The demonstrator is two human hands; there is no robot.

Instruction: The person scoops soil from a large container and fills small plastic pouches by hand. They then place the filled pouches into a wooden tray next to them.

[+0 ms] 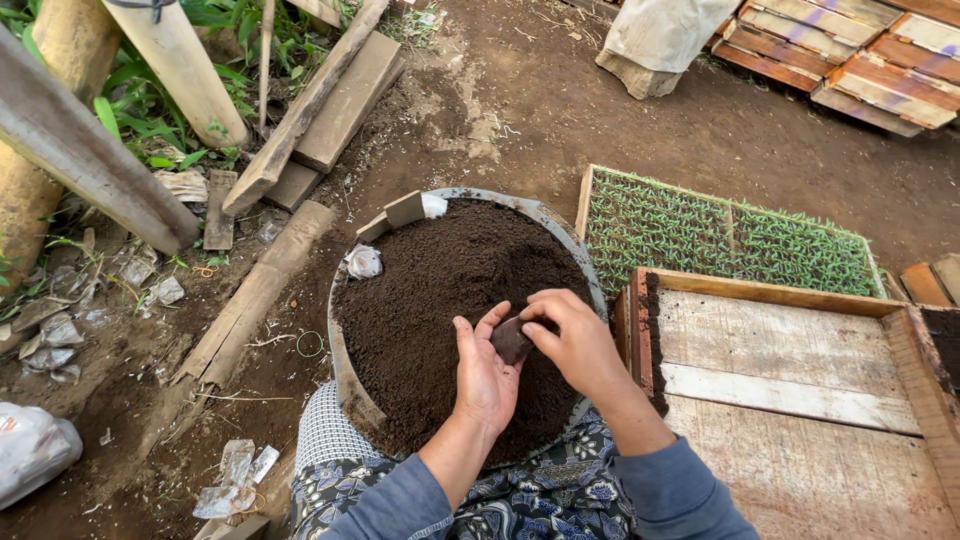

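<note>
On bare earth ground, a round basin (345, 370) brims with dark soil (440, 290) beside a wooden tray (790, 370). Above the soil, the left hand (485, 375) cups a small soil-filled pouch (511, 340), fingers curled around it. The right hand (572, 335) pinches its top.

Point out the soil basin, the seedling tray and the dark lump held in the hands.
soil basin (345, 370), head view, left rim
seedling tray (720, 235), head view, green seedlings
dark lump (511, 340), head view, its middle

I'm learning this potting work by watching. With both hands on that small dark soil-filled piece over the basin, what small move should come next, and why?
Probably press the soil down with the right hand: the small dark pot rests in the left hand above the soil basin, and the wooden tray beside it holds only one row.
</note>
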